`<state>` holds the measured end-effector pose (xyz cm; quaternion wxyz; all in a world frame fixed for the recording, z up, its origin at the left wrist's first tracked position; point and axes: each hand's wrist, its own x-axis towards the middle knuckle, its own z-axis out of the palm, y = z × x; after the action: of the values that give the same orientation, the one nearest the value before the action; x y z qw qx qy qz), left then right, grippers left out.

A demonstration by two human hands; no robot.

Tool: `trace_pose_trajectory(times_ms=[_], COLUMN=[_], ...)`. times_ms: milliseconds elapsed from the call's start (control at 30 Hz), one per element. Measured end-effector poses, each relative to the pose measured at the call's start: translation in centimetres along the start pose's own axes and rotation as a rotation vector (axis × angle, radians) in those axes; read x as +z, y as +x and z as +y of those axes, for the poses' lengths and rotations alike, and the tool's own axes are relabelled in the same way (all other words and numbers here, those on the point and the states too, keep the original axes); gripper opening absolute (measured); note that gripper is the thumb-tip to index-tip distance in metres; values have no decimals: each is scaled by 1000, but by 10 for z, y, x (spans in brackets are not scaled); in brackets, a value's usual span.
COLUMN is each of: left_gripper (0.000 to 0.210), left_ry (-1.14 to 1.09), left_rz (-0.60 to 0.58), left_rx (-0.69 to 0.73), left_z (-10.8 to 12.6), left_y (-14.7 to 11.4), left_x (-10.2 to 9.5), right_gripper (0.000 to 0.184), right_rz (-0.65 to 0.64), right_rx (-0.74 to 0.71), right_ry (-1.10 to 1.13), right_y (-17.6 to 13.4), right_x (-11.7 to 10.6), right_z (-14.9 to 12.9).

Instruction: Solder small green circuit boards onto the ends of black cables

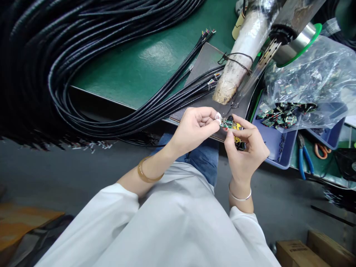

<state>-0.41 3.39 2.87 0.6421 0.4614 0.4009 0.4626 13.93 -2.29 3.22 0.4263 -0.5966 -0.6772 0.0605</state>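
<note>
My right hand (246, 146) pinches a small green circuit board (230, 124) between thumb and fingers. Yellow parts (237, 132) show at the board's end, close to the fingers. On the board's other side is my left hand (196, 124), with thumb and forefinger closed at its edge. Something small and white (218, 117) shows at the left fingertips; whether it is a wrap on a finger or a held part, I cannot tell. Thin light wires seem to lie between the two hands. Just beyond them, black cables (178, 98) end in stripped coloured wires on a grey board (204, 61).
A plastic-wrapped duct (233, 70) and a perforated metal tube (268, 55) reach down above the hands. Right of them are a blue-purple bin (287, 155), a bag of circuit boards (311, 78), a solder spool (296, 42) and blue-handled pliers (306, 159). Cardboard boxes (297, 254) stand on the floor.
</note>
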Motion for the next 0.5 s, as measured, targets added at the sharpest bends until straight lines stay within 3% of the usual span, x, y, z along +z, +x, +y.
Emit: trace_pose_trajectory(times_ms=[500], left_gripper=[8], left_ry=[51], left_rz=[3], left_rx=[4], left_z=[7], left_y=[-1], left_x=[-3], right_gripper=[10], right_rz=[1], right_rx=[11], right_ry=[43], right_y=[0], right_x=[-4], right_z=[-10])
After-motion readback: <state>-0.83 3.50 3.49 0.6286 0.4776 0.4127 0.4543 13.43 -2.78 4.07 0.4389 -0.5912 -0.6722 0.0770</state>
